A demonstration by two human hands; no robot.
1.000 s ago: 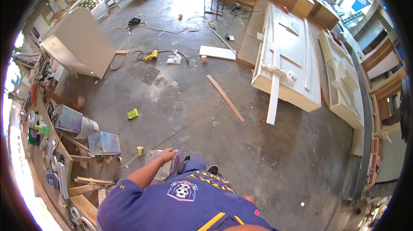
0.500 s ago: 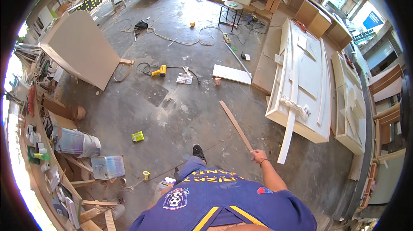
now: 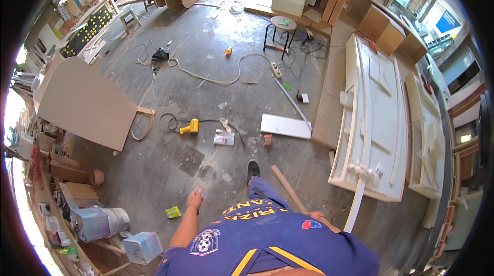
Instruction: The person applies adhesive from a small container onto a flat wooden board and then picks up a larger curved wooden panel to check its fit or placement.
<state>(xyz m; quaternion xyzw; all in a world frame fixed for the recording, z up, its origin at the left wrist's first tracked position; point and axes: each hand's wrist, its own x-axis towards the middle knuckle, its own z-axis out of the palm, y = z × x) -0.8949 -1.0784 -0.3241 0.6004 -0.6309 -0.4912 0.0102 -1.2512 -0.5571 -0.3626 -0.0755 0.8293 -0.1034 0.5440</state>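
My right hand (image 3: 317, 216) is closed around the near end of a long flat wooden strip (image 3: 289, 187); the shirt's edge partly hides the fingers. The strip slants forward and left from it, low in front of my body. My left hand (image 3: 194, 200) hangs out over the floor with its fingers curled in, and nothing shows in them. Near that hand lies a small green packet (image 3: 173, 212). One shoe (image 3: 253, 168) is stepping forward, left of the strip's far end.
Ahead lie a yellow heat gun (image 3: 189, 127), a white board (image 3: 286, 126), an orange cup (image 3: 267, 139) and a cable with a power strip (image 3: 276, 70). A long white cabinet (image 3: 382, 121) stands right; a curved panel (image 3: 85, 103) and buckets (image 3: 118, 221) stand left.
I have moved forward, so the floor things sit closer. My left hand has swung into view. The right hand, still on the strip, is nearer my body and partly covered by the shirt.
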